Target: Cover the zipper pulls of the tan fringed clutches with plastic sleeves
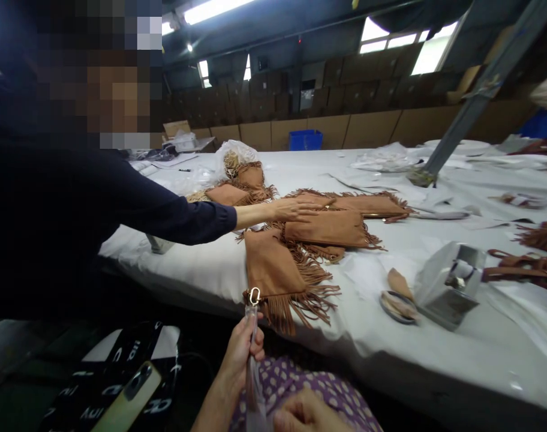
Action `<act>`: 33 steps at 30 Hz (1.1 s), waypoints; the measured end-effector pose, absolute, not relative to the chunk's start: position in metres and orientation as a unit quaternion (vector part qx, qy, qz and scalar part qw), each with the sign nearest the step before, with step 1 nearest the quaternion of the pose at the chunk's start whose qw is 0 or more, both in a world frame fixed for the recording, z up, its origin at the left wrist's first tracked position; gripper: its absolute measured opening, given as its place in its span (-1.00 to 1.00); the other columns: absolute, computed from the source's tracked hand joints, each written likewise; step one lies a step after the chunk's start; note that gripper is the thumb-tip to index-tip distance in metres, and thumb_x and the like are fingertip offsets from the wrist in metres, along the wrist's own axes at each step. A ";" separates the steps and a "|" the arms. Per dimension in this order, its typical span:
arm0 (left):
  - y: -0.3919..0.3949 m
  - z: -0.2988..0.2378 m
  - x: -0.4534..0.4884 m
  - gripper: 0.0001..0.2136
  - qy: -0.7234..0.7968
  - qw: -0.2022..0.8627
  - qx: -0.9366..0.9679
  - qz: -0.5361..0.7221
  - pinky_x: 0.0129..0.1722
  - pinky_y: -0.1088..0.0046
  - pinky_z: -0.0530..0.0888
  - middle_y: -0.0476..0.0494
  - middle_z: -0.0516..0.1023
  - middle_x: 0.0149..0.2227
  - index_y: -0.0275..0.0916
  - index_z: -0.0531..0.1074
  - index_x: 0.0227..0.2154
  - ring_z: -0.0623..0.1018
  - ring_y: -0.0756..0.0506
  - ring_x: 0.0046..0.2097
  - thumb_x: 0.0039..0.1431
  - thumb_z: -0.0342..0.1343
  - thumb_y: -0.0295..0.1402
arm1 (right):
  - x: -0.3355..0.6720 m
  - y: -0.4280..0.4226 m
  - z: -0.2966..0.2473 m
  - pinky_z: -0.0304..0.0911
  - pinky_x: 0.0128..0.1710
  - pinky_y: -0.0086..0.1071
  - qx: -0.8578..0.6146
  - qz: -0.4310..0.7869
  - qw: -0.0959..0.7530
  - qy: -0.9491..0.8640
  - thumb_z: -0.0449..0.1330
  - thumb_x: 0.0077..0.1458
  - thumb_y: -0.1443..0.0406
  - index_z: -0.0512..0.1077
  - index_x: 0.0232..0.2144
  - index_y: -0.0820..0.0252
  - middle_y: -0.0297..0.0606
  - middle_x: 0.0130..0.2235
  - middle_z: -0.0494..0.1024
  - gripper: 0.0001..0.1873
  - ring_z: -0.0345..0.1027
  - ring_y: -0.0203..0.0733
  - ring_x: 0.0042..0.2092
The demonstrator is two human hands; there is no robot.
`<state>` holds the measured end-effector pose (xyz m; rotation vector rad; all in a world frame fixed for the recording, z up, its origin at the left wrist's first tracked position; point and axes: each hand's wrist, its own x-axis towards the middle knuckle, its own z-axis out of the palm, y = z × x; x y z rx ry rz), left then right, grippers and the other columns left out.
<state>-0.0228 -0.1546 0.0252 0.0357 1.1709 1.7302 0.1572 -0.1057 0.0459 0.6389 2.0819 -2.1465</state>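
My left hand (242,354) is closed around a thin strap in a clear sleeve (252,336) that runs up to a gold clasp (254,295) on a brown suede fringed bag (276,273) at the table's near edge. My right hand (307,413) rests low on my purple dotted lap, fingers curled, near the strap's lower end; what it holds is not visible. A co-worker in a dark sleeve reaches a hand (294,208) onto a pile of the same fringed bags (331,225).
The white-covered table (435,348) carries a metal tape dispenser (451,282), a small dish with tan pieces (398,303), brown straps (520,267) and plastic bags (233,157). A phone (129,396) lies on a black-and-white bag at lower left. Cardboard boxes line the far wall.
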 end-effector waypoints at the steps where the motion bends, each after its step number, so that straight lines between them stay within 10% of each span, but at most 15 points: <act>1: -0.158 0.025 -0.025 -0.61 0.494 0.512 0.030 0.702 -0.71 0.69 0.05 0.21 0.22 -0.69 -0.25 0.36 -0.20 0.06 0.19 -0.72 0.03 0.21 -0.08 | 0.152 -0.096 0.047 -0.02 -0.59 -0.50 0.232 -0.671 0.012 0.704 0.05 0.14 -0.05 0.42 -0.55 0.26 -0.39 -0.61 0.31 -0.49 0.09 -0.38 -0.56; 8: -0.184 0.028 -0.034 -0.50 0.555 0.568 0.143 0.591 -0.76 0.63 0.06 0.20 0.26 -0.76 -0.25 0.34 -0.18 0.08 0.14 -0.78 -0.01 0.15 0.08 | 0.077 -0.023 0.052 0.25 -0.12 -0.31 0.227 -0.458 -0.240 0.825 0.04 0.19 0.18 0.51 -0.20 0.22 -0.14 -0.22 0.56 -0.68 0.39 -0.11 -0.17; 33: -0.189 0.027 -0.054 -0.63 0.612 0.515 0.197 0.567 -0.57 0.60 0.18 -0.07 0.51 -0.55 -0.31 0.43 -0.29 0.36 0.09 -0.60 0.14 0.07 -0.04 | 0.019 -0.032 0.021 0.22 -0.45 -0.45 0.285 -0.639 -0.191 0.689 0.24 -0.10 0.22 0.56 -0.48 0.31 -0.24 -0.49 0.57 -0.78 0.36 -0.26 -0.46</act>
